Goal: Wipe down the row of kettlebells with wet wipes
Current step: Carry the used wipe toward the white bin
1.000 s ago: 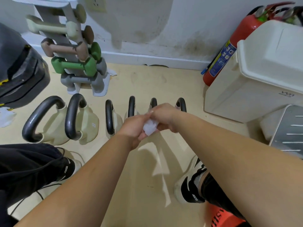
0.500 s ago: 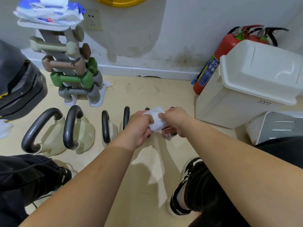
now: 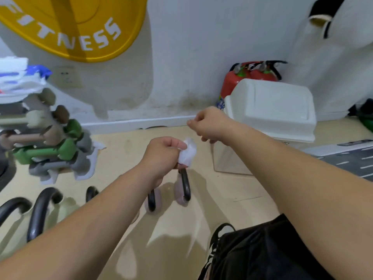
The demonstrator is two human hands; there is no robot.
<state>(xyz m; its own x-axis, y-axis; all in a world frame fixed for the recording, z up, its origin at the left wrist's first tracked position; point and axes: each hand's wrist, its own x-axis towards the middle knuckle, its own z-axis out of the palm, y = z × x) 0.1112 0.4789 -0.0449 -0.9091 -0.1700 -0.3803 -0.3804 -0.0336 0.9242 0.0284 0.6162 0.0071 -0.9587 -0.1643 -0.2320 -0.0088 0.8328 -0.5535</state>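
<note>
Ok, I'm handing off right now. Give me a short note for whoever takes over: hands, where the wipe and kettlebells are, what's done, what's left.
Left hand: closed on the crumpled wet wipe, above the handle of the rightmost kettlebell.
Right hand: loosely closed, raised beside the white bin, apparently holding nothing.
Kettlebells: in a row on the floor, running left from the pink ones to the larger pale ones.
Done: cannot tell from this view which are already wiped.
Left: wipe along the row; spare wipes pack sits on top of the dumbbell rack.
</note>
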